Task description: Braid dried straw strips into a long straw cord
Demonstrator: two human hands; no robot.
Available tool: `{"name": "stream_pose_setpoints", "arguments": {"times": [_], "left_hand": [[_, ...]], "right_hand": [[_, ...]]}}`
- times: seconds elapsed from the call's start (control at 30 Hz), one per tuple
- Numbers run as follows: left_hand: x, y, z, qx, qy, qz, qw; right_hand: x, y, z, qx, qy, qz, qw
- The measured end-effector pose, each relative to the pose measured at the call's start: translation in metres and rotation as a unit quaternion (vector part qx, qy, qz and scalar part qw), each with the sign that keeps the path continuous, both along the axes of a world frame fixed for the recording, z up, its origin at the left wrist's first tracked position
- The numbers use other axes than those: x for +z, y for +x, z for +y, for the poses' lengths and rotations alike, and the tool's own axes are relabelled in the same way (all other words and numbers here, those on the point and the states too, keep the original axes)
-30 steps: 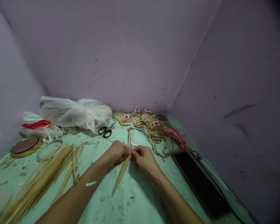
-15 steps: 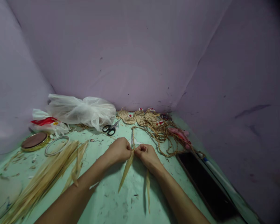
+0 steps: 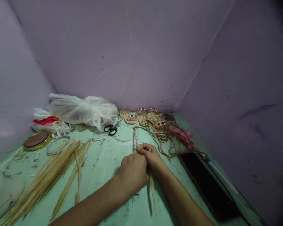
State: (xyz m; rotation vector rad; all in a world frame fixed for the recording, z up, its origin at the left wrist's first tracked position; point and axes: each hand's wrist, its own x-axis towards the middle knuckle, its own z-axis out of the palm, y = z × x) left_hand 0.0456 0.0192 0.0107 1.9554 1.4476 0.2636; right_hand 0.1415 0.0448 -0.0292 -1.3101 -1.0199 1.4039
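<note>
A thin braided cord (image 3: 135,138) of dried plant fibre runs down from the far tangle of cord to my hands. My right hand (image 3: 153,158) is closed, pinching the cord's near end between thumb and fingers. Pressed against it, my left hand (image 3: 134,172) is closed in a fist, back of the hand up. It covers the near part of the fibre, so its fingertips are hidden. One loose pale strip (image 3: 152,191) hangs out below my right hand towards me.
Long dried fibre strips (image 3: 47,179) lie on the left, near a tape roll (image 3: 58,145) and a round lid (image 3: 36,140). Behind are scissors (image 3: 112,129), a plastic bag (image 3: 85,110), and woven pieces with beads (image 3: 141,117). A dark phone-like slab (image 3: 208,186) lies right.
My left hand has moved right and nearer, from beside the cord to over the strips against my right hand. The strip that pointed down-left is now covered. My right hand stays about in place.
</note>
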Motion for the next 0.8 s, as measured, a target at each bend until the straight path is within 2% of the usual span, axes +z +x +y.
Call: {"name": "stream_pose_setpoints", "arguments": {"times": [0.1, 0.17, 0.23, 0.33, 0.4, 0.47, 0.53, 0.63, 0.7, 0.73, 0.8], "left_hand": [[0.012, -0.017, 0.021, 0.046, 0.008, 0.027, 0.999], [0.016, -0.027, 0.037, 0.135, -0.027, -0.049, 0.989], [0.015, -0.03, 0.047, 0.189, -0.118, -0.127, 0.967], [0.005, -0.027, 0.049, 0.167, -0.251, -0.215, 0.929], [-0.003, -0.024, 0.048, 0.143, -0.288, -0.23, 0.919], [-0.01, -0.024, 0.049, 0.141, -0.276, -0.209, 0.927], [-0.016, -0.026, 0.052, 0.137, -0.233, -0.178, 0.946], [-0.028, -0.028, 0.058, 0.116, -0.156, -0.171, 0.966], [-0.034, -0.028, 0.059, 0.114, -0.121, -0.18, 0.969], [-0.036, -0.027, 0.059, 0.116, -0.113, -0.184, 0.969], [-0.036, -0.027, 0.058, 0.11, -0.109, -0.196, 0.968]], "right_hand": [[-0.005, 0.002, 0.002, 0.01, 0.001, -0.021, 1.0], [-0.009, 0.003, 0.003, 0.019, 0.011, -0.024, 0.999], [-0.011, 0.003, 0.004, 0.025, 0.021, -0.021, 0.999], [-0.011, 0.003, 0.005, 0.042, 0.025, -0.019, 0.999], [-0.01, 0.004, 0.006, 0.06, 0.032, -0.024, 0.997], [-0.009, 0.006, 0.007, 0.076, 0.043, -0.056, 0.995], [-0.01, 0.009, 0.007, 0.087, 0.069, -0.124, 0.986], [-0.014, 0.011, 0.006, 0.089, 0.143, -0.252, 0.953], [-0.015, 0.011, 0.005, 0.081, 0.173, -0.313, 0.93], [-0.014, 0.011, 0.004, 0.08, 0.172, -0.324, 0.927], [-0.009, 0.01, 0.003, 0.093, 0.139, -0.296, 0.941]]}}
